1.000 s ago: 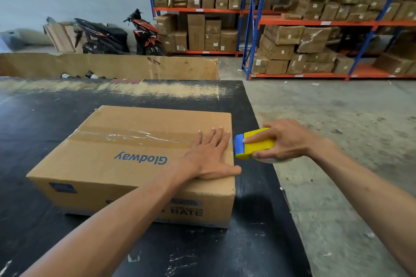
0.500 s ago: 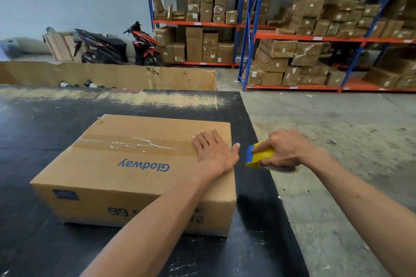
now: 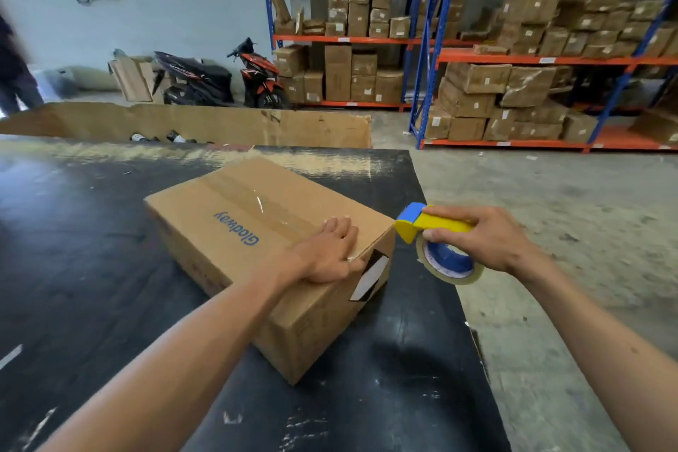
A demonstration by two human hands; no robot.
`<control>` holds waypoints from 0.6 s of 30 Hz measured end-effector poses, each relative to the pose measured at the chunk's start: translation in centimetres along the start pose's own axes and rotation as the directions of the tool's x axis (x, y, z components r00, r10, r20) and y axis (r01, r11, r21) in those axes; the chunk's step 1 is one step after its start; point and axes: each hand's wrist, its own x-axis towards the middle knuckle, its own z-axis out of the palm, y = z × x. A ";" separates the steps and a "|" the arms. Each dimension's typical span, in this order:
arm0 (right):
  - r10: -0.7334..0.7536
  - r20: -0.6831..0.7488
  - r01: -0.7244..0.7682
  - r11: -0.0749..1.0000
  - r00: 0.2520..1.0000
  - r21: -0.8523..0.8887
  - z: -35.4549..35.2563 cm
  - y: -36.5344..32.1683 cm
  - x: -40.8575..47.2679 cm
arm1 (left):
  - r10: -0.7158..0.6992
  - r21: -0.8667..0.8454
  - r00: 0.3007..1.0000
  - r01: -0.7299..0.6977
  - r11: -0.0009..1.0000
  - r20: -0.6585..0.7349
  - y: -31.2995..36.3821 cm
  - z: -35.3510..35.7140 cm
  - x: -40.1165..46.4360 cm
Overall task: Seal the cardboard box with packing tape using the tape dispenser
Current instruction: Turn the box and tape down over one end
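A brown cardboard box (image 3: 234,231) printed "Glodway" lies on the black table (image 3: 73,268), turned at an angle. A strip of clear tape (image 3: 264,205) runs along its top seam. My left hand (image 3: 326,253) presses flat on the box's top near its right end, thumb over the edge. My right hand (image 3: 484,235) grips the yellow and blue tape dispenser (image 3: 429,227), which carries a roll of tape (image 3: 451,264). The dispenser's blue nose sits just off the box's top right corner.
The table's right edge (image 3: 473,323) runs close beside the box, with concrete floor beyond. A long open cardboard carton (image 3: 220,125) stands behind the table. Shelving racks full of boxes (image 3: 513,84) and two parked scooters (image 3: 220,81) fill the back. A person (image 3: 14,73) stands far left.
The box has turned, its right end now swung toward me. My right hand has lifted the dispenser so that the tape roll shows. My left hand stayed on the box's right end.
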 end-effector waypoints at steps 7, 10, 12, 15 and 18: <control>-0.090 0.096 0.071 0.980 0.991 0.184 2.6 -2.6 -0.4 | -0.177 0.091 0.977 0.188 0.978 -0.117 -0.9 2.7 -3.5; -0.117 0.134 0.090 0.978 0.984 0.191 4.3 -3.7 -0.5 | -0.211 0.113 0.966 0.229 0.967 -0.150 -0.8 3.0 -3.6; -0.131 0.152 0.104 0.979 0.980 0.175 5.1 -4.3 -0.9 | -0.169 0.141 0.977 0.187 0.972 -0.133 -0.9 2.5 -3.9; -0.140 0.151 0.115 0.979 0.979 0.166 5.8 -5.4 -1.8 | -0.101 0.180 0.988 0.122 0.976 -0.119 -1.7 2.7 -4.6; -0.135 0.159 0.106 0.979 0.978 0.175 6.3 -6.8 -3.2 | -0.004 0.199 0.996 0.022 0.980 -0.090 -3.3 2.8 -5.9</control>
